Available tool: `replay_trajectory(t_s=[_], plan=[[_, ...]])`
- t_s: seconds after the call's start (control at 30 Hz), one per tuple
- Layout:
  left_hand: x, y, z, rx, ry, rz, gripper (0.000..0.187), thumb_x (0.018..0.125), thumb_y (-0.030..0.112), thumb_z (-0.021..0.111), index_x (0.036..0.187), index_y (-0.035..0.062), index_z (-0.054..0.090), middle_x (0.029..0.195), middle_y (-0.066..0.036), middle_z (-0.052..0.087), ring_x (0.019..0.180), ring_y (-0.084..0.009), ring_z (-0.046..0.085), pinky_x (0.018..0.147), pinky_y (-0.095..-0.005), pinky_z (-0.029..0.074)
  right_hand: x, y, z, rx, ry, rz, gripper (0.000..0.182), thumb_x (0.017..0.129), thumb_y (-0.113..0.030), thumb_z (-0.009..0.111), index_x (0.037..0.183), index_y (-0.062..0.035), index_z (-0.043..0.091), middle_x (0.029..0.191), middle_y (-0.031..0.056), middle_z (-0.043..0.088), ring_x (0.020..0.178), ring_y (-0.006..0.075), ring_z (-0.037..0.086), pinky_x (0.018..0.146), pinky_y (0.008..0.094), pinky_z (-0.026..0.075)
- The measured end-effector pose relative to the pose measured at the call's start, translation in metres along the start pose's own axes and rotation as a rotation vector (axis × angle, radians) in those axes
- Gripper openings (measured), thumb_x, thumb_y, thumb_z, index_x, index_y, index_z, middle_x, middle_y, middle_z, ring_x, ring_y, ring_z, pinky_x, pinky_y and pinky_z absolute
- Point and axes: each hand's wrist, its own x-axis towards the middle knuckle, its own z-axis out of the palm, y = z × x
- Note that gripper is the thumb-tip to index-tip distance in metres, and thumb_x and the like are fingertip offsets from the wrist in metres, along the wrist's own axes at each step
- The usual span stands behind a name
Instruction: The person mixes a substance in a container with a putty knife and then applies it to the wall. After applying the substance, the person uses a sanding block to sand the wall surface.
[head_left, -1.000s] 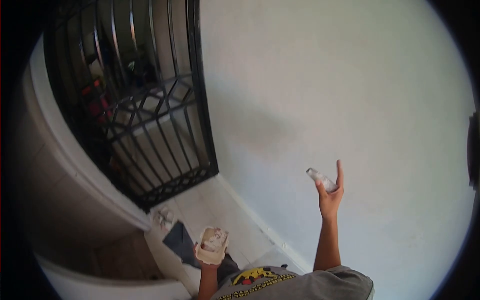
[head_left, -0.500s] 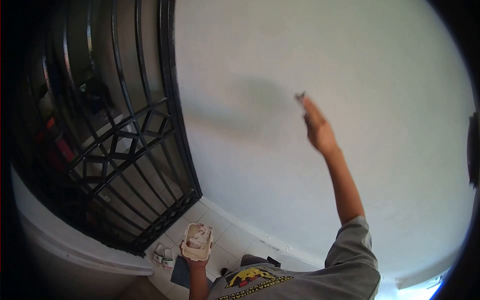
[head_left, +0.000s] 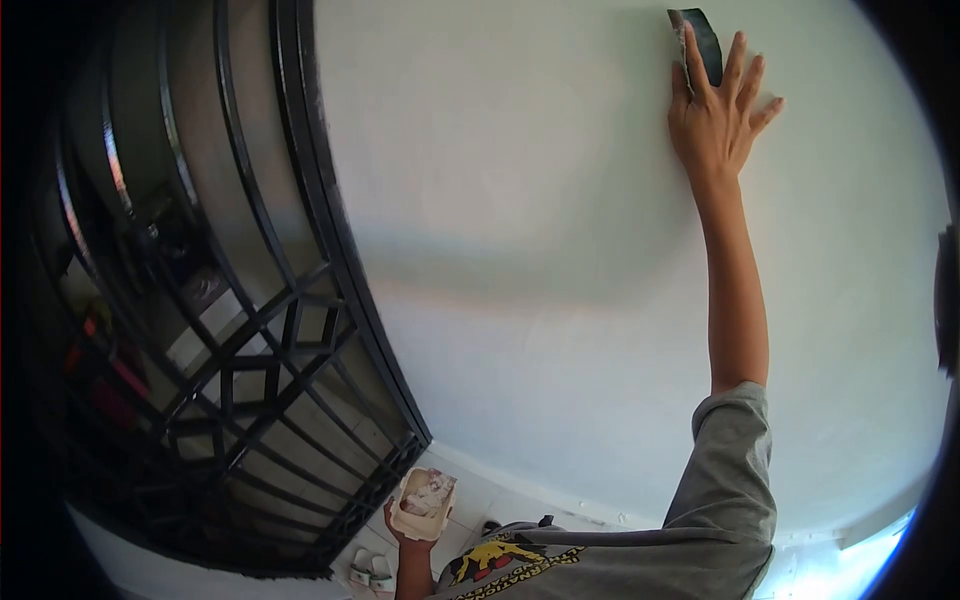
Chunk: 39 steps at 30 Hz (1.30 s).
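High on the pale wall, my right hand presses a dark, flat putty scraper against the surface. The thumb and index finger bear on the scraper, while the other fingers are spread toward the right. Whitish paste clings to the scraper's left edge. Low in the view, my left hand holds a cream plastic container from below, with its fingers wrapped round the side. White, lumpy paste lies inside the container. Part of the left hand is hidden by it.
A black metal grille gate stands at the left, beside the wall. White sandals lie on the tiled floor near the container. Behind the bars, objects show dimly.
My right hand has moved up and to the right with the scraper, from blurred and edge-on to flat against the wall. The left hand still holds the container; the view has shifted.
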Motion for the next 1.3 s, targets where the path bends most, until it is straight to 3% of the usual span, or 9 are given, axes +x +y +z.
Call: replay_trajectory(t_s=[0.17, 0.27, 0.43, 0.63, 0.73, 0.93, 1.07, 1.17, 1.3], plan=[[0.068, 0.034, -0.020, -0.100, 0.064, -0.050, 0.067, 0.086, 0.059, 0.058, 0.138, 0.0181, 0.058, 0.143, -0.012, 0.055, 0.129, -0.0415, 0.054, 0.097, -0.0617, 0.051, -0.003, -0.050, 0.028, 0.029, -0.065, -0.167, 0.057, 0.101, -0.047, 0.050, 0.154, -0.0479, 0.030, 0.164, 0.0083, 0.027, 0.153, 0.0372, 0.018, 0.122, 0.0599, 0.012], [0.109, 0.033, -0.012, -0.149, 0.100, -0.078, 0.068, 0.086, 0.060, 0.057, 0.139, 0.0175, 0.057, 0.143, -0.012, 0.055, 0.128, -0.0422, 0.054, 0.096, -0.0605, 0.052, -0.017, -0.082, 0.042, 0.157, -0.252, -0.287, 0.073, 0.091, -0.028, 0.067, 0.155, -0.0374, 0.034, 0.163, 0.0112, 0.028, 0.151, 0.0358, 0.024, 0.121, 0.0578, 0.019], [0.171, 0.032, 0.028, -0.049, -0.069, -0.229, 0.075, 0.085, 0.059, 0.055, 0.142, 0.0099, 0.053, 0.144, -0.018, 0.053, 0.130, -0.0448, 0.052, 0.102, -0.0605, 0.047, -0.068, -0.107, 0.063, 0.288, -0.526, -0.605, 0.077, 0.086, -0.037, 0.072, 0.154, -0.0352, 0.037, 0.163, 0.0082, 0.029, 0.151, 0.0279, 0.026, 0.124, 0.0478, 0.022], [0.251, 0.017, 0.026, 0.022, -0.036, -0.473, 0.080, 0.084, 0.061, 0.052, 0.144, 0.0078, 0.050, 0.146, -0.021, 0.048, 0.132, -0.0472, 0.049, 0.102, -0.0626, 0.046, -0.103, -0.072, 0.124, 0.324, -0.439, -0.474, 0.069, 0.087, -0.019, 0.070, 0.150, -0.0283, 0.045, 0.160, 0.0028, 0.037, 0.148, 0.0223, 0.033, 0.123, 0.0465, 0.026], [0.278, 0.015, -0.002, -0.003, -0.029, -0.584, 0.083, 0.084, 0.060, 0.051, 0.146, 0.0048, 0.046, 0.147, -0.024, 0.046, 0.133, -0.0477, 0.047, 0.104, -0.0631, 0.045, -0.116, -0.037, 0.149, 0.328, -0.284, -0.199, 0.068, 0.086, -0.010, 0.068, 0.149, -0.0253, 0.047, 0.158, 0.0068, 0.039, 0.147, 0.0278, 0.035, 0.121, 0.0480, 0.027], [0.270, 0.020, -0.017, -0.085, -0.033, -0.711, 0.085, 0.083, 0.060, 0.051, 0.147, 0.0050, 0.044, 0.148, -0.024, 0.044, 0.134, -0.0484, 0.045, 0.105, -0.0641, 0.042, -0.137, -0.024, 0.135, 0.103, -0.036, 0.280, 0.054, 0.100, -0.025, 0.055, 0.152, -0.0214, 0.043, 0.161, 0.0083, 0.034, 0.151, 0.0312, 0.025, 0.123, 0.0517, 0.016], [0.265, 0.033, -0.025, 0.042, -0.067, -0.683, 0.083, 0.083, 0.060, 0.053, 0.147, 0.0080, 0.047, 0.148, -0.022, 0.046, 0.134, -0.0484, 0.046, 0.105, -0.0649, 0.042, -0.149, -0.052, 0.110, 0.206, -0.326, -0.060, 0.057, 0.096, -0.035, 0.063, 0.149, -0.0424, 0.043, 0.163, 0.0060, 0.029, 0.152, 0.0341, 0.022, 0.122, 0.0593, 0.014], [0.266, 0.039, -0.028, 0.055, -0.072, -0.705, 0.081, 0.083, 0.059, 0.054, 0.146, 0.0089, 0.048, 0.147, -0.022, 0.047, 0.134, -0.0488, 0.046, 0.104, -0.0651, 0.042, -0.142, -0.037, 0.110, 0.194, -0.454, -0.306, 0.057, 0.096, -0.033, 0.062, 0.149, -0.0448, 0.042, 0.164, 0.0052, 0.028, 0.152, 0.0342, 0.022, 0.122, 0.0594, 0.014], [0.268, 0.052, -0.020, 0.022, -0.065, -0.710, 0.079, 0.083, 0.058, 0.055, 0.145, 0.0082, 0.050, 0.146, -0.022, 0.048, 0.133, -0.0495, 0.047, 0.103, -0.0648, 0.044, -0.131, -0.009, 0.148, 0.215, -0.264, -0.064, 0.054, 0.100, -0.026, 0.056, 0.150, -0.0411, 0.043, 0.165, 0.0065, 0.025, 0.152, 0.0365, 0.020, 0.121, 0.0590, 0.015]])
